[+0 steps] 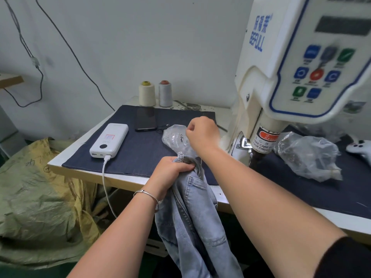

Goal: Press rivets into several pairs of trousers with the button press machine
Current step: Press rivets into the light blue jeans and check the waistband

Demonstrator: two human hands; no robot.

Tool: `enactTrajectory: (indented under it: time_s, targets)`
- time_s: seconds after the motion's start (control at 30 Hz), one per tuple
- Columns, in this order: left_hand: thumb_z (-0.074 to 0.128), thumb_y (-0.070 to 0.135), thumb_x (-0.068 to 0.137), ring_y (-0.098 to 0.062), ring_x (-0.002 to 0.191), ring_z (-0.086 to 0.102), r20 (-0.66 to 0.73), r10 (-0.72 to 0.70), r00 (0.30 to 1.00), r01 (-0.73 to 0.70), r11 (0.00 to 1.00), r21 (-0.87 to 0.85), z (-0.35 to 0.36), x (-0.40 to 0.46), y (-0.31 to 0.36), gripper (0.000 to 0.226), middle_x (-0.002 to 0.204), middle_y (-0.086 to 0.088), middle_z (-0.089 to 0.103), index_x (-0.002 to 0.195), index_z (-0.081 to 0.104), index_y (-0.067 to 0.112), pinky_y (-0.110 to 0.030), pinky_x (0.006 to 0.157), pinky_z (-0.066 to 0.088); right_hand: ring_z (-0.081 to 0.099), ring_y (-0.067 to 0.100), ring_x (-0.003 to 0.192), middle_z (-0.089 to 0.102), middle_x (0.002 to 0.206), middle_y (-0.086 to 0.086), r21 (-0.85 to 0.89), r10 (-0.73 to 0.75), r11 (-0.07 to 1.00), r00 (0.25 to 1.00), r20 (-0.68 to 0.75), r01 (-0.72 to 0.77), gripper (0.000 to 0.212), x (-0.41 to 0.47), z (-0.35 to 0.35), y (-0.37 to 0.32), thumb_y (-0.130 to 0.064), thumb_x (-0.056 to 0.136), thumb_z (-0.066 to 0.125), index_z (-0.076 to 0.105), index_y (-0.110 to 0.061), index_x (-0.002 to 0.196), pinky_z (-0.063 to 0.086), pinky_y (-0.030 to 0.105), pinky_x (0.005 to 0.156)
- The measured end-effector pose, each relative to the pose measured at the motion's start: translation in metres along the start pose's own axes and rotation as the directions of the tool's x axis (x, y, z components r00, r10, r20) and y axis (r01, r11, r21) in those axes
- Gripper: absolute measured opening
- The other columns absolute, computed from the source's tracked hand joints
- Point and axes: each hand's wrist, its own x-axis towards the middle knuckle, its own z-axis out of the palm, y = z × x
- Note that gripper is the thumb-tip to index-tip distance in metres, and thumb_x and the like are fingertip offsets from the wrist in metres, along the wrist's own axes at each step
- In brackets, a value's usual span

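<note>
The left hand's grip (170, 173) clutches the light-blue denim trousers (192, 223) at the waistband; the right hand (202, 133), fingers curled, pinches inside the clear plastic rivet bag (174, 137) just beyond, the white button press machine (281, 77) rightward.

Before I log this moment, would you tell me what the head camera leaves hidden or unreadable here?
- Right hand, head view: its fingertips are curled away over the clear bag, so any rivet pinched there is hidden.
- Press machine: the frame edge cuts its top and right; button labels are blurred.
- Trousers: the left hand covers the waistband, and the legs run off the bottom.
</note>
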Motion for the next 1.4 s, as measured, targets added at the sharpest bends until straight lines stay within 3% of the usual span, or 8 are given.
enactTrajectory:
  time_s: [0.33,0.5,0.63,0.77,0.9,1.0,1.23,1.4]
  targets:
    - [0.071,0.005,0.083,-0.016,0.073,0.069,0.005,0.004,1.0,-0.004,1.0,0.026,-0.002,0.001,-0.001,0.007,0.079,-0.01,0.075,0.085,0.075,0.0,-0.024,0.069,0.055,0.062,0.028,0.088,0.069,0.096,0.006,-0.072,0.019,0.997,0.976,0.218,-0.003,0.019,0.016,0.014,-0.003,-0.006,0.083,0.05,0.065,-0.017,0.083,0.042,0.03,0.065]
    - [0.072,0.012,0.078,-0.017,0.072,0.069,0.037,-0.004,0.999,0.003,0.999,0.038,-0.003,0.0,0.001,0.007,0.077,-0.009,0.074,0.075,0.075,0.007,-0.025,0.071,0.054,0.059,0.029,0.095,0.067,0.1,0.009,0.007,-0.02,1.0,0.989,0.15,0.019,0.017,-0.002,0.0,-0.016,-0.006,0.089,0.047,0.063,-0.011,0.086,0.048,0.036,0.073]
    - [0.059,0.02,0.079,-0.007,0.051,0.052,-0.041,0.032,0.999,-0.029,0.996,0.079,0.003,-0.001,0.0,0.027,0.046,0.016,0.057,0.052,0.055,0.022,-0.011,0.048,0.042,0.048,0.019,0.076,0.056,0.08,0.004,0.294,-0.309,0.891,0.937,-0.16,0.345,0.012,-0.078,-0.033,-0.032,-0.007,0.086,0.06,0.058,-0.008,0.074,0.038,0.03,0.068]
    - [0.064,0.003,0.086,-0.012,0.062,0.063,0.017,0.032,0.999,-0.033,0.999,0.04,0.0,0.0,-0.004,0.026,0.062,0.006,0.07,0.065,0.072,0.016,-0.023,0.06,0.051,0.052,0.015,0.075,0.058,0.08,0.0,0.365,-0.538,0.73,0.815,-0.215,0.578,0.01,-0.177,-0.081,0.009,-0.01,0.088,0.066,0.066,-0.006,0.079,0.042,0.022,0.073]
    - [0.066,0.0,0.085,-0.018,0.073,0.069,0.018,0.039,0.999,-0.039,0.999,0.008,-0.001,0.005,-0.005,0.021,0.079,-0.01,0.075,0.072,0.078,0.012,-0.03,0.073,0.052,0.055,0.008,0.063,0.062,0.072,-0.009,0.395,-0.185,0.893,0.976,-0.119,0.217,0.018,-0.199,-0.109,0.086,-0.001,0.078,0.078,0.069,-0.015,0.07,0.043,0.017,0.058]
    - [0.073,0.009,0.077,-0.017,0.072,0.071,0.033,0.031,0.999,-0.031,1.0,-0.004,-0.002,0.007,-0.007,0.01,0.078,-0.009,0.075,0.071,0.079,0.014,-0.03,0.072,0.053,0.059,0.009,0.065,0.065,0.071,-0.012,0.416,0.049,0.909,0.994,-0.1,-0.003,0.024,-0.185,-0.124,0.125,-0.001,0.077,0.076,0.069,-0.023,0.068,0.044,0.012,0.058]
    - [0.069,0.005,0.083,-0.019,0.072,0.072,-0.001,0.019,1.0,-0.019,1.0,-0.005,-0.001,0.004,-0.006,0.016,0.078,-0.012,0.075,0.071,0.079,0.011,-0.032,0.073,0.053,0.058,0.008,0.064,0.067,0.072,-0.005,0.425,-0.101,0.901,0.995,0.019,0.083,0.013,-0.13,-0.124,0.133,-0.002,0.08,0.073,0.07,-0.014,0.074,0.044,0.014,0.061]
    - [0.074,0.019,0.064,-0.021,0.073,0.071,0.002,-0.005,1.0,0.005,1.0,-0.026,0.001,0.002,-0.003,0.012,0.079,-0.013,0.074,0.071,0.078,0.01,-0.032,0.073,0.053,0.055,-0.002,0.062,0.061,0.067,-0.012,0.36,-0.197,0.924,0.967,0.161,0.129,0.028,-0.109,-0.119,0.129,-0.01,0.083,0.074,0.06,-0.031,0.069,0.04,0.009,0.06]
